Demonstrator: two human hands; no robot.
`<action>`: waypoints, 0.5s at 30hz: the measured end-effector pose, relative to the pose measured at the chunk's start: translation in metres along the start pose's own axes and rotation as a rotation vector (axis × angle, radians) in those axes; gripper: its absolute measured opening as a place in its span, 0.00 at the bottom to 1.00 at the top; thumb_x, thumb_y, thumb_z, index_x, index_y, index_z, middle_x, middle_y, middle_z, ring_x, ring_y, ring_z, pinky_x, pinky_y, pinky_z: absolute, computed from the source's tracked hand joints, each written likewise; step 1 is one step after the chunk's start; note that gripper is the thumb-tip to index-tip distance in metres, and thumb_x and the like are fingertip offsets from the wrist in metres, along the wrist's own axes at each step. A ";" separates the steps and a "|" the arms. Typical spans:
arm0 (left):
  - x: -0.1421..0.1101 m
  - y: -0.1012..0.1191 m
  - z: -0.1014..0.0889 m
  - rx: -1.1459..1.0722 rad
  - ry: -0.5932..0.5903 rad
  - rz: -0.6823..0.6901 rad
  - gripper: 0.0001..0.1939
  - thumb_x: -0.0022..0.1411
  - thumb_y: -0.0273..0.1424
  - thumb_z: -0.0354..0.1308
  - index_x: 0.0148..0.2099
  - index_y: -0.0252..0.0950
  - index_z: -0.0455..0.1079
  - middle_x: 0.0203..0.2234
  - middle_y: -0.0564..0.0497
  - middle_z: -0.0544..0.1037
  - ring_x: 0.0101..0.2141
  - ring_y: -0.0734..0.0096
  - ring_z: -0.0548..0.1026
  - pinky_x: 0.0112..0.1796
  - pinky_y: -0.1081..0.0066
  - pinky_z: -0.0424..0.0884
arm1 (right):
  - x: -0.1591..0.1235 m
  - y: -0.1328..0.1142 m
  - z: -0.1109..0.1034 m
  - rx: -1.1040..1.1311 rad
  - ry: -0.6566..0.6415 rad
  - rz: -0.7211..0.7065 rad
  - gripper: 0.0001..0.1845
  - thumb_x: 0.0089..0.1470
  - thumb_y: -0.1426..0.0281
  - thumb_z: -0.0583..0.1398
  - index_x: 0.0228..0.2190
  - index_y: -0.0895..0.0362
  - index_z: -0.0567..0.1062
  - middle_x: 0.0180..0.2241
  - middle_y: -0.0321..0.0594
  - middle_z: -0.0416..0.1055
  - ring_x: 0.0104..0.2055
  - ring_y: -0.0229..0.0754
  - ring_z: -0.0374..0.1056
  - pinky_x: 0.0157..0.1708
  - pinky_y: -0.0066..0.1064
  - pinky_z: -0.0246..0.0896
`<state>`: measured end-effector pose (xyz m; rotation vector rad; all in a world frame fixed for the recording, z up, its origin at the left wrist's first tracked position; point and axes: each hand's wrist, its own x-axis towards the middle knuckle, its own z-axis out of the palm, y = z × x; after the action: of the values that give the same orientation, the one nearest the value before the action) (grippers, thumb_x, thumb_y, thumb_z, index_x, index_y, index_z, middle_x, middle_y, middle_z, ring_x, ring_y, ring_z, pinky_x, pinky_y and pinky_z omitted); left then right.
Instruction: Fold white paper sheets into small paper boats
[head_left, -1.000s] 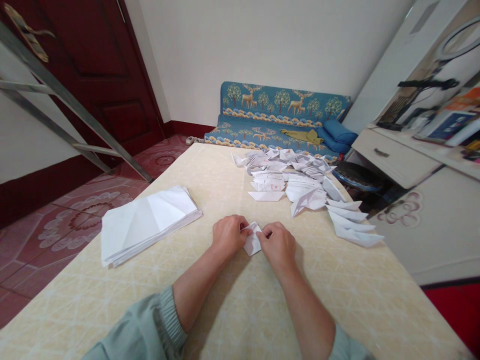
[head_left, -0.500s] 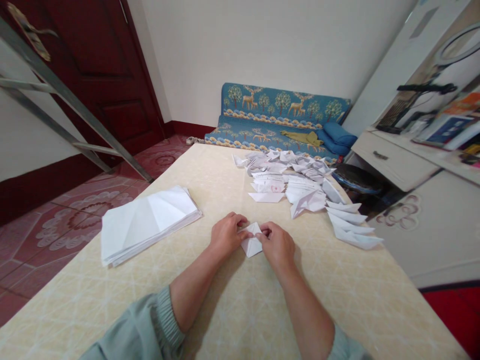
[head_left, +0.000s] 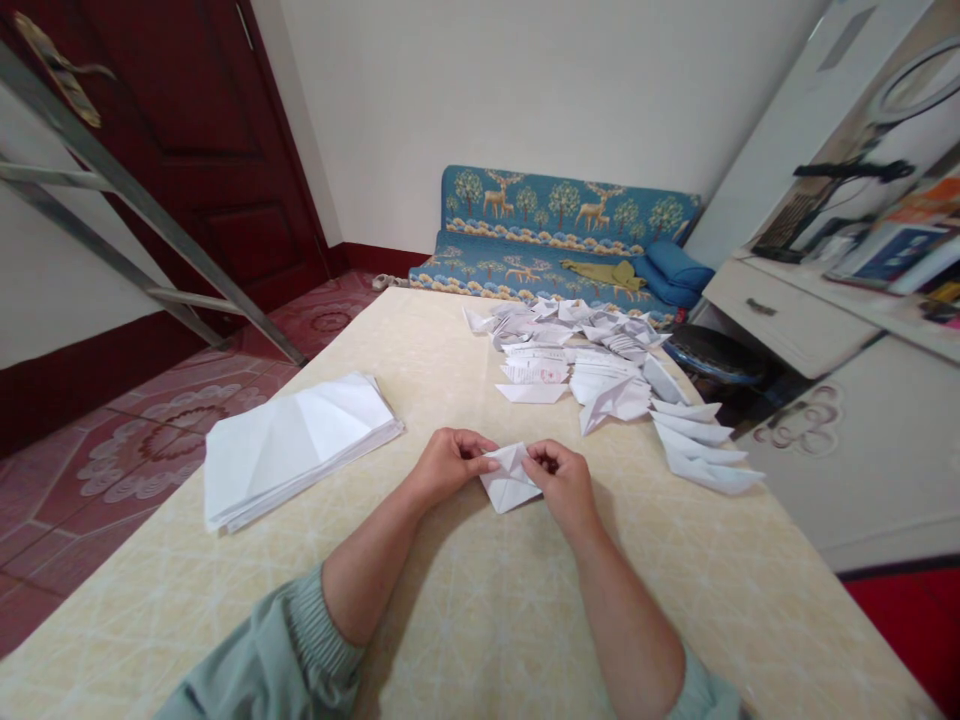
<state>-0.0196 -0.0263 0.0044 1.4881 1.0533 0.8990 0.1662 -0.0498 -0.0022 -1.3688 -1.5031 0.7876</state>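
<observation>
Left hand (head_left: 450, 467) and right hand (head_left: 562, 487) pinch a folded white paper (head_left: 508, 482) on a cream tabletop (head_left: 660, 570).

Both hands are nearly closed, fingers curled, each gripping one side of the paper, which sits between them at the table's near middle, its lower tip pointing to 6 o'clock. From the hands, a thick stack of folded white sheets (head_left: 296, 450) lies at 9 o'clock, near but untouched. A heap of folded paper and printed slips (head_left: 570, 350) lies at 1 o'clock, with a row of pointed paper folds (head_left: 697, 445) at 2 o'clock. Past the table's far edge, at 12 o'clock, is a blue deer-patterned sofa cushion (head_left: 562, 215); an aluminium ladder (head_left: 127, 200) leans at 10 o'clock.
</observation>
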 end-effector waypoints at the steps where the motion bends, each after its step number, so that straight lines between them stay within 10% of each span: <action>1: 0.000 0.000 0.001 -0.025 0.011 -0.006 0.15 0.45 0.37 0.64 0.31 0.29 0.74 0.22 0.49 0.77 0.22 0.74 0.70 0.25 0.75 0.64 | 0.000 -0.001 0.000 -0.002 -0.001 -0.003 0.05 0.44 0.68 0.58 0.23 0.57 0.71 0.19 0.32 0.62 0.22 0.35 0.56 0.22 0.25 0.51; 12: -0.007 0.009 0.003 0.038 -0.168 0.078 0.15 0.51 0.38 0.60 0.28 0.27 0.73 0.18 0.54 0.70 0.20 0.79 0.64 0.21 0.79 0.56 | -0.006 -0.018 0.005 0.027 -0.073 -0.129 0.04 0.46 0.72 0.58 0.22 0.57 0.68 0.23 0.33 0.63 0.27 0.37 0.60 0.28 0.26 0.56; 15: -0.007 0.009 0.008 -0.028 -0.059 0.033 0.16 0.51 0.39 0.60 0.28 0.26 0.73 0.17 0.53 0.70 0.19 0.79 0.63 0.21 0.78 0.55 | -0.008 -0.023 0.010 0.086 0.018 -0.120 0.05 0.45 0.71 0.61 0.27 0.56 0.69 0.26 0.34 0.65 0.29 0.37 0.62 0.29 0.27 0.58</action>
<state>-0.0132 -0.0361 0.0117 1.5035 0.9717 0.8838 0.1472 -0.0604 0.0132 -1.2079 -1.5052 0.7540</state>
